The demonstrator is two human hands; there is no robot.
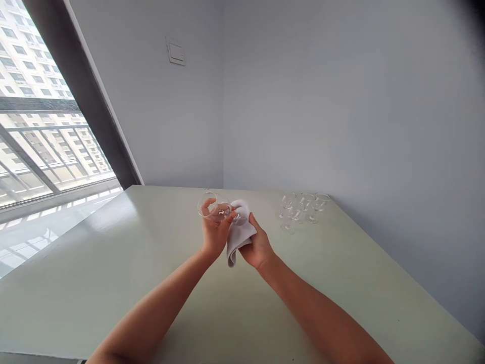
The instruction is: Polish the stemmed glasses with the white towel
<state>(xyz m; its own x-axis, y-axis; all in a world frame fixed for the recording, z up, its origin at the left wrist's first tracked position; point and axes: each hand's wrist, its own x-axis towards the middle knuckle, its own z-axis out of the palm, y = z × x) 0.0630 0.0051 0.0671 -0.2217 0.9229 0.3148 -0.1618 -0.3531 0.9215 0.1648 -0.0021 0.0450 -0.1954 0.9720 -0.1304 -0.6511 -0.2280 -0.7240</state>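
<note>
My left hand (216,230) is closed around a clear stemmed glass (207,205), which lies tilted on its side with its rim toward the left. The glass's foot points right, against a light grey cloth (240,235). My right hand (259,242) grips that cloth from the right, thumb up, and the cloth's lower corner hangs down between the hands. Some of the right fingers are hidden behind the cloth. Both hands are held above the table, close together.
Several clear stemmed glasses (299,207) stand in a group at the back right of the pale green table (182,313). Grey walls (341,101) meet behind the table. A window (45,126) is at the left, and a light switch (176,52) is on the wall.
</note>
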